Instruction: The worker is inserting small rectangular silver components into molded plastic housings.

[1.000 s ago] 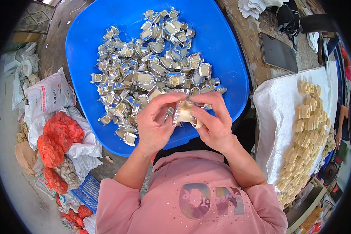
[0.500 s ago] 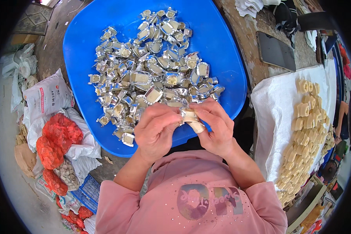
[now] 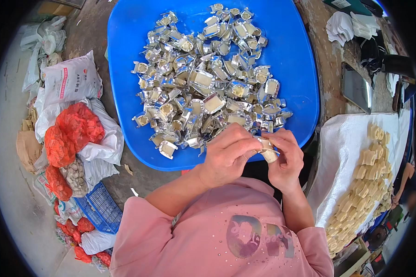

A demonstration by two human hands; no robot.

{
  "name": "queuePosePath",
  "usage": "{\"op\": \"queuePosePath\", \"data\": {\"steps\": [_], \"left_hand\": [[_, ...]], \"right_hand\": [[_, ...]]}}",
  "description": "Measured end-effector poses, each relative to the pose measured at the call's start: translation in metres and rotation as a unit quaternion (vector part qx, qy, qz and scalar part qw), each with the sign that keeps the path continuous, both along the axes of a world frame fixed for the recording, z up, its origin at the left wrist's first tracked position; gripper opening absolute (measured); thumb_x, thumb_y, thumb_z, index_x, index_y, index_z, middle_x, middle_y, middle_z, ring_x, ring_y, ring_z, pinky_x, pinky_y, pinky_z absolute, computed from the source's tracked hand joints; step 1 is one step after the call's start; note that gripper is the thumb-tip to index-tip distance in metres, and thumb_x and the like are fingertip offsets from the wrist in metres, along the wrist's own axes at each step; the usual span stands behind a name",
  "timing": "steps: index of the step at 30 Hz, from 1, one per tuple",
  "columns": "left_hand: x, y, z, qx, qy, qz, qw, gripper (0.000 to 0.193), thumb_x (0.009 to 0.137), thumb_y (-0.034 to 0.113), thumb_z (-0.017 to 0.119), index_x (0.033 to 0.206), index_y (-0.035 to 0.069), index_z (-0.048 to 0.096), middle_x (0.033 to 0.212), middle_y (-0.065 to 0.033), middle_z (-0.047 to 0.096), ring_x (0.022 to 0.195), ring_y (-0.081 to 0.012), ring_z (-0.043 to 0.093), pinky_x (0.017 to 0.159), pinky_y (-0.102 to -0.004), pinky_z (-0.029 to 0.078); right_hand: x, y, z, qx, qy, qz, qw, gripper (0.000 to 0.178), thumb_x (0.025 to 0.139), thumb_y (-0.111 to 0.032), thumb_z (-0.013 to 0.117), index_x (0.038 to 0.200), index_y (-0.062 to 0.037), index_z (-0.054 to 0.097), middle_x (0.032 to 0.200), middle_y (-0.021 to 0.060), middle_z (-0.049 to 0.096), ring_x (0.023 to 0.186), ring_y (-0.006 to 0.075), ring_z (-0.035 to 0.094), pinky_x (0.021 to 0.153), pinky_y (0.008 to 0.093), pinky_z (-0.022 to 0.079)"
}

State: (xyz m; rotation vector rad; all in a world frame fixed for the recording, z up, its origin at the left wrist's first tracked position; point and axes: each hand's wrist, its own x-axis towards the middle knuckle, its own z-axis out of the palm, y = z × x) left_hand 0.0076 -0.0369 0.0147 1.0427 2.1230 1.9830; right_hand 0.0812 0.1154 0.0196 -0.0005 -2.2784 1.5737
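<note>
Both hands meet over the near right rim of a big blue plastic tub (image 3: 138, 143). Between them is a small cream piece with a shiny silver edge (image 3: 269, 156). My left hand (image 3: 229, 154) has its thumb and forefinger pinched at the left side of this piece. My right hand (image 3: 285, 159) grips it from the right, fingers curled around. Just beyond the hands, a heap of similar silver-and-cream pieces (image 3: 201, 79) fills the middle of the tub. The fingers partly cover the held piece, so its full shape is hidden.
On the right, many cream blocks (image 3: 367, 173) lie on a white cloth (image 3: 339, 131). Beyond it are a phone (image 3: 356, 87) and white gloves (image 3: 339, 27). At left stand a white sack (image 3: 71, 78), red bags (image 3: 78, 127) and a blue crate (image 3: 99, 207).
The view has shifted, so the tub and heap appear farther right. My hands have drawn slightly nearer my body, still holding the piece, which is tilted differently.
</note>
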Motion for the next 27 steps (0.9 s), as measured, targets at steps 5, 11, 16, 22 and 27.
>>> {"op": "queuePosePath", "data": {"steps": [5,11,16,22,27], "left_hand": [[0.009,0.003,-0.005,-0.01,-0.037,0.027,0.999,0.018,0.074,-0.003,0.071,0.09,0.003,0.065,0.081,-0.0083,0.06,0.069,-0.024,0.058,0.059,-0.0322,0.047],[-0.02,-0.014,-0.014,-0.186,0.057,0.11,0.975,0.042,0.066,-0.008,0.068,0.106,0.005,0.065,0.099,-0.0118,0.06,0.095,-0.0304,0.057,0.082,-0.0399,0.046],[-0.061,-0.043,-0.029,-0.381,0.115,0.113,0.91,0.042,0.072,0.003,0.068,0.114,0.009,0.061,0.1,-0.0098,0.057,0.095,-0.0306,0.053,0.083,-0.043,0.041],[-0.064,-0.028,-0.031,-0.447,0.07,0.077,0.888,0.039,0.075,0.006,0.068,0.114,0.008,0.062,0.102,-0.0118,0.059,0.098,-0.0314,0.054,0.088,-0.0433,0.042],[-0.068,-0.026,-0.033,-0.439,0.083,0.061,0.893,0.041,0.075,0.002,0.067,0.115,0.007,0.061,0.097,-0.0122,0.059,0.097,-0.0313,0.055,0.085,-0.043,0.043]], "right_hand": [[0.003,0.001,-0.002,0.011,-0.045,0.004,0.999,0.034,0.073,0.011,0.065,0.104,-0.0002,0.059,0.091,0.0159,0.062,0.078,0.0278,0.061,0.067,0.0334,0.05],[-0.014,0.031,-0.021,-0.061,-0.186,-0.008,0.981,0.029,0.078,0.011,0.064,0.103,-0.0011,0.06,0.093,0.0088,0.062,0.084,0.0159,0.062,0.071,0.0283,0.052],[-0.042,0.059,-0.028,-0.065,-0.223,-0.104,0.967,0.026,0.083,0.006,0.062,0.108,0.0011,0.057,0.089,0.0091,0.066,0.076,0.0137,0.064,0.069,0.0279,0.052],[-0.065,0.06,-0.039,-0.092,-0.166,-0.137,0.972,0.038,0.085,0.007,0.058,0.122,-0.0006,0.055,0.11,0.0114,0.064,0.096,0.0149,0.061,0.08,0.0267,0.051],[-0.068,0.048,-0.047,-0.005,-0.198,-0.09,0.976,0.033,0.082,0.005,0.06,0.114,-0.0019,0.06,0.105,0.0116,0.064,0.092,0.0191,0.063,0.076,0.0307,0.05]]}}
